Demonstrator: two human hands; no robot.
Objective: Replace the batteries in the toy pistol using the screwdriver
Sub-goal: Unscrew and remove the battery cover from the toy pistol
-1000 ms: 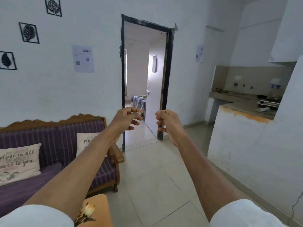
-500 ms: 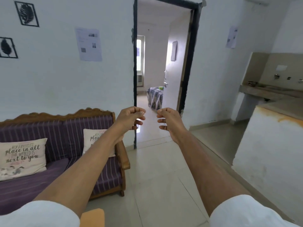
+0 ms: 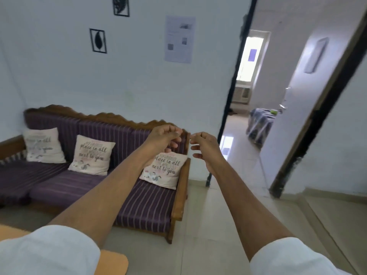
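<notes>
Both arms reach out at mid-frame, the left hand (image 3: 164, 138) and the right hand (image 3: 206, 148) close together but apart, held in the air in front of a purple striped sofa (image 3: 79, 175) with printed cushions (image 3: 93, 155) on it. The fingers (image 3: 174, 144) of each hand are loosely curled and grasp nothing. Neither the toy pistol, the screwdriver nor any batteries can be seen anywhere in the frame, so their place cannot be told. An orange corner (image 3: 114, 262), perhaps a desk, shows at the lower left, and an open doorway (image 3: 256, 100) stands at the upper right. By this view nothing of the task looks begun: finding the toy, unscrewing it, swapping the cells and closing it all seem left to do.
</notes>
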